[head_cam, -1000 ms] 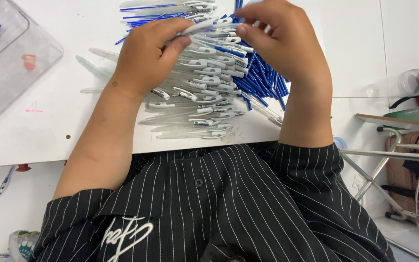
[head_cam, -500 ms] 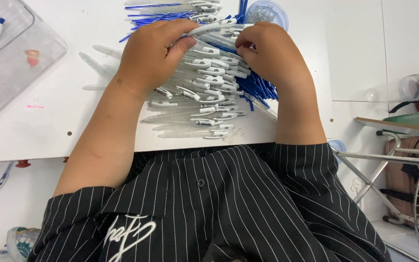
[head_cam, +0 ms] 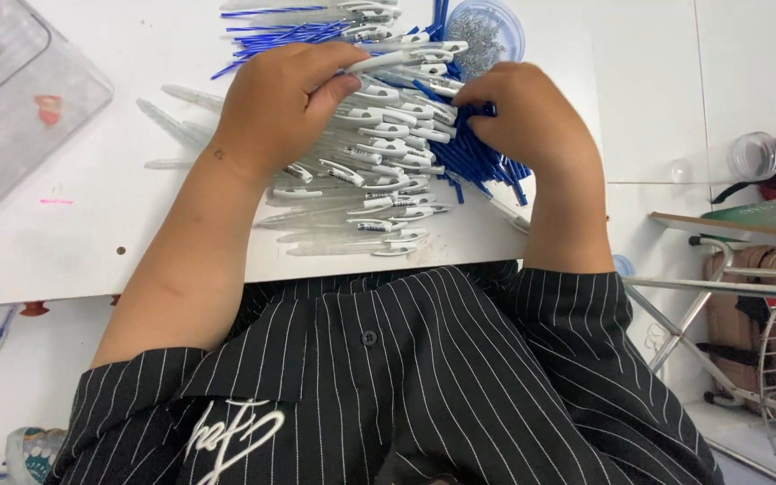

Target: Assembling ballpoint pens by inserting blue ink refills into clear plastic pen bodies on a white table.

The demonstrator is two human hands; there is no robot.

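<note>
Left hand: the left hand (head_cam: 285, 108) lies over the heap, thumb and fingers pinching one white plastic pen barrel (head_cam: 388, 61) that juts out to the right
Right hand: the right hand (head_cam: 527, 121) rests with fingers curled down and pressed together into the slim blue plastic pen parts (head_cam: 482, 162); whether they grip one piece I cannot tell
Pen heap: a heap of clear and white pen barrels with clips (head_cam: 370, 171) lies on the white tabletop (head_cam: 119, 242), between and under both hands, near the table edge by the person's striped shirt (head_cam: 424, 377)
Handling: the barrels look light, stiff and smooth, likely to slide off one another; a pinch at mid-barrel, away from the thin clip, seems the safest hold
Blue parts: thin and rigid by the look of them, probably easy to scatter, best gathered from the side
Nearby: a round clear tub of small metal springs (head_cam: 487, 31) stands just beyond the heap; a clear plastic tray (head_cam: 20, 117) sits well apart at the left
</note>
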